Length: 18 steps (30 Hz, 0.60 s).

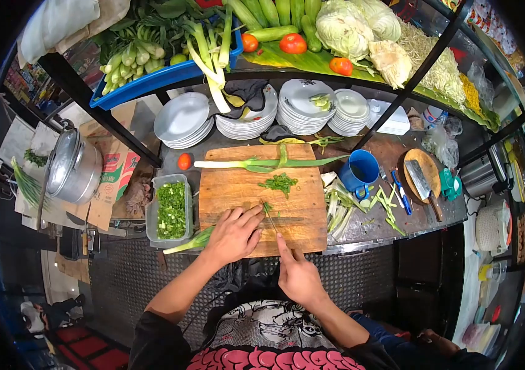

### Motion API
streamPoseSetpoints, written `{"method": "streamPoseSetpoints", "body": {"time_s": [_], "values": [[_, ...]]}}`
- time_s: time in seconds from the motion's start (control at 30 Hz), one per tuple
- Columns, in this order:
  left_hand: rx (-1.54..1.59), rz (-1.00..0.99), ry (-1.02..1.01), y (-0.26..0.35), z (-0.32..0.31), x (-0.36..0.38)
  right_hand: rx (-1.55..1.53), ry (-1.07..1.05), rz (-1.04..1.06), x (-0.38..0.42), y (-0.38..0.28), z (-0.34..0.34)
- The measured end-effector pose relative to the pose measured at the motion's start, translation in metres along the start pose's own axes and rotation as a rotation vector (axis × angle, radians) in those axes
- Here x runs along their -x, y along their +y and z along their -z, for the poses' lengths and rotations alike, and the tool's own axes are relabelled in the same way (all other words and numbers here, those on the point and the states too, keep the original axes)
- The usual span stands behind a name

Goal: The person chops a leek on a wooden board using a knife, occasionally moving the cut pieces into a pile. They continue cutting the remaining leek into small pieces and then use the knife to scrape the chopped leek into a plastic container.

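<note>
My left hand [234, 234] is closed over a spring onion [189, 243] at the near edge of the wooden cutting board [225, 197]. Its pale end sticks out to the left, and the rest is mostly hidden under the hand. My right hand [300, 277] grips a kitchen knife [271, 219], its blade on the board just right of my left fingertips. Chopped green pieces [279, 183] lie in a small heap farther up the board. Another long spring onion [231, 164] lies across the board's far side. Left of the board, a clear plastic container [150, 219] holds chopped greens [172, 209].
Right of the board are trimmed stalks [338, 206], a blue mug [359, 171] and a cleaver [421, 182] on a round wooden board. Stacked plates [182, 119] stand behind, beneath a shelf of vegetables. A tomato [184, 161] and a large pot [77, 166] are to the left.
</note>
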<state>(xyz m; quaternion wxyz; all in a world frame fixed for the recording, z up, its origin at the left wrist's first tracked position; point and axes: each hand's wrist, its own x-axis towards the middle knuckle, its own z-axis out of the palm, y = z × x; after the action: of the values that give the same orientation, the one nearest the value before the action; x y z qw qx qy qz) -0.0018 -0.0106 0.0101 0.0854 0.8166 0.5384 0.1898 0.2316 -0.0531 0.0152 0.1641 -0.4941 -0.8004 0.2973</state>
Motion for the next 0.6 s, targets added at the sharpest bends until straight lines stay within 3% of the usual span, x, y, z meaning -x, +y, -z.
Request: {"method": "streamPoseSetpoints", "body": {"time_s": [0.4,0.6], "values": [[-0.014,0.014,0.011,0.005,0.002,-0.001,0.087,0.001,-0.042,-0.001,-0.01,0.0],[-0.012,0.011,0.014,0.005,0.003,-0.001,0.079,-0.027,0.026,0.049,0.008,0.016]]}}
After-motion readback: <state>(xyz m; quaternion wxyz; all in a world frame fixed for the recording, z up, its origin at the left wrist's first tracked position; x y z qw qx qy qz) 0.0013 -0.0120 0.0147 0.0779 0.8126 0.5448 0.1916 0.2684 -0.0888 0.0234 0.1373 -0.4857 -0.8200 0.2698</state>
